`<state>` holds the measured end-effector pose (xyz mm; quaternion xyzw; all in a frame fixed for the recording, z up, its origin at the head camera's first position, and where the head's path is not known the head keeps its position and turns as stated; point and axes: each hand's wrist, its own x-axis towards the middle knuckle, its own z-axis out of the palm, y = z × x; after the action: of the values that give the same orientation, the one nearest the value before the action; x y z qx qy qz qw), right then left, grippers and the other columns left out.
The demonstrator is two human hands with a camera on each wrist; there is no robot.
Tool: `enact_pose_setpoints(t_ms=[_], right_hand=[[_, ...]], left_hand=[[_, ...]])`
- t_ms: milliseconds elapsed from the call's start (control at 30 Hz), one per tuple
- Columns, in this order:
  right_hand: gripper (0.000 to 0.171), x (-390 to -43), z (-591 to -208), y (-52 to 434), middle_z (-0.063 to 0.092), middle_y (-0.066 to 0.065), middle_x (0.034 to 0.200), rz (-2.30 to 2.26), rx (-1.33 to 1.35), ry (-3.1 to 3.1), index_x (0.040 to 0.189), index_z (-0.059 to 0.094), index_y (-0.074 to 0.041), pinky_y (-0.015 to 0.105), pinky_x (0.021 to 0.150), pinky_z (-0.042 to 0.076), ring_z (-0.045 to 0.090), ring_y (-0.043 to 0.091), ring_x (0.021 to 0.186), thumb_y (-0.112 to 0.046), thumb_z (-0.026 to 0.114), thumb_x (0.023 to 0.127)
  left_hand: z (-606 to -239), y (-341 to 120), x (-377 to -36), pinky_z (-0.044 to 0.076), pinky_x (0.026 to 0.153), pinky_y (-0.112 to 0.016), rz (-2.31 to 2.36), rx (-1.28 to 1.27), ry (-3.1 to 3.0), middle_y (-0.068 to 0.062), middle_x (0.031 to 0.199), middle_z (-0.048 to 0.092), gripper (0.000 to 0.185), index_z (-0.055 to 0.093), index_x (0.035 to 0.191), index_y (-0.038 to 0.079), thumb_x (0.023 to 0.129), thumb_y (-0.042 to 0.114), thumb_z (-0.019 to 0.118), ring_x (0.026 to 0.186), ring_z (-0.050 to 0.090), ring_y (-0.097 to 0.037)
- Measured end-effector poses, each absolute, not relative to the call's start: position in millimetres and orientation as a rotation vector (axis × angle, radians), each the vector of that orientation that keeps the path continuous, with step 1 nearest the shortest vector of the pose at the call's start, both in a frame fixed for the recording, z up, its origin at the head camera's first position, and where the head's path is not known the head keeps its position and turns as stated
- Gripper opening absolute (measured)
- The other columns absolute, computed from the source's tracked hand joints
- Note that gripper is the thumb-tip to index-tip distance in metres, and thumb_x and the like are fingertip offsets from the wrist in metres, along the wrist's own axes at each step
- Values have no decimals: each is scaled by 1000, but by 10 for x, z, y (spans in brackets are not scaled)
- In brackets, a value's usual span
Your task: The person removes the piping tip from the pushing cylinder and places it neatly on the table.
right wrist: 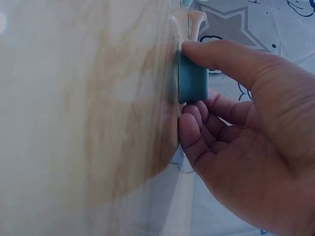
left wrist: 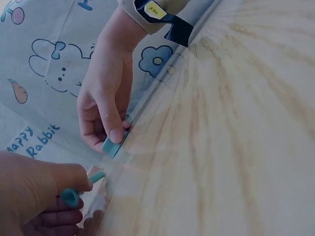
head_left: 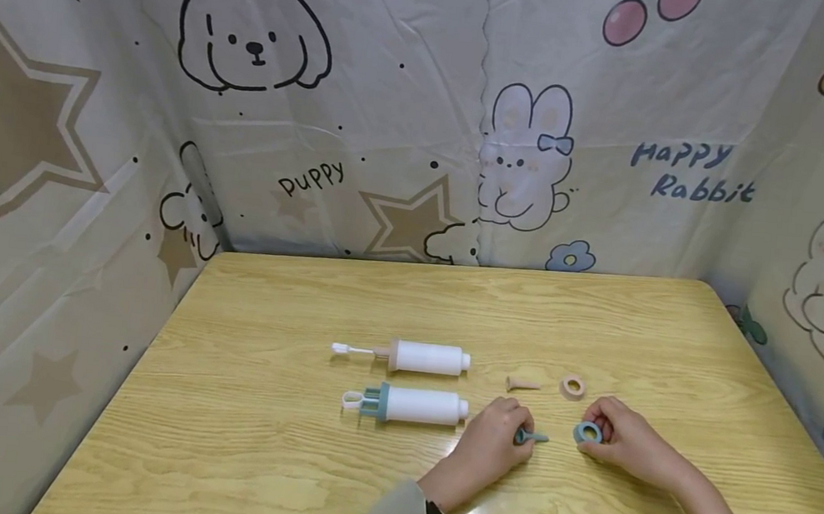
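Observation:
My left hand (head_left: pixel 489 443) pinches a small teal peg with a flared, hollow end (left wrist: pixel 70 197) and a thin stem pointing right, close to the table top. To its right, my right hand (head_left: pixel 630 439) holds a short teal ring (head_left: pixel 589 432) between thumb and fingers, low at the table. In the right wrist view the ring (right wrist: pixel 193 78) stands at the thumb tip, its hole not showing. Just behind the hands lie a beige flared peg (head_left: pixel 522 384) and a beige ring (head_left: pixel 572 387), both untouched.
Left of the hands lie two white cylinders: one (head_left: pixel 430 359) with a beige flange and a white brush-like tip (head_left: pixel 342 349), the other (head_left: pixel 422 406) with a teal ribbed end and white loop (head_left: pixel 352 401). A printed cloth (head_left: pixel 417 65) stands behind the wooden table (head_left: pixel 225 455).

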<state>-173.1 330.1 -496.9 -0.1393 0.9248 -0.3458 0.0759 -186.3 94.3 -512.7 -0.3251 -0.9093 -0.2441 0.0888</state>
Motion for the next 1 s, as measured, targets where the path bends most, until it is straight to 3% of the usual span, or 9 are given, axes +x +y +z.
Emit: enact_pose_setpoints(t_ms=[433, 600, 833, 1000], right_hand=[[31, -1726, -4920, 3249, 48, 3, 83, -1021, -447, 2788, 95, 52, -4, 18, 56, 39, 41, 3, 69, -15, 75, 78], [36, -1724, -4916, 3239, 48, 4, 85, -1039, -426, 2790, 97, 52, -4, 18, 57, 39, 41, 3, 70, -22, 76, 77], [43, -1672, -4877, 3256, 46, 7, 93, -1020, -305, 2908, 106, 51, 0, 20, 60, 37, 40, 9, 77, -32, 69, 84], [33, -1643, -4831, 3210, 49, 9, 96, -983, -301, 3137, 104, 54, 0, 22, 62, 42, 43, 11, 81, -26, 66, 88]], left_hand=[[-5157, 919, -1868, 33, 57, -8, -611, -946, -2594, 12, 69, 53, 10, 65, 73, 20, 71, 19, 75, 64, 42, -1], [-5146, 905, -1860, 35, 59, -8, -603, -958, -2609, 11, 72, 55, 12, 65, 76, 19, 72, 22, 76, 66, 44, -3], [-5136, 862, -1838, 40, 65, -5, -625, -1012, -2633, 8, 90, 58, 21, 65, 94, 17, 78, 27, 73, 77, 50, -2], [-5064, 787, -1843, 46, 84, -8, -665, -1030, -2431, 4, 106, 60, 24, 63, 102, 15, 82, 24, 70, 97, 59, -5]])
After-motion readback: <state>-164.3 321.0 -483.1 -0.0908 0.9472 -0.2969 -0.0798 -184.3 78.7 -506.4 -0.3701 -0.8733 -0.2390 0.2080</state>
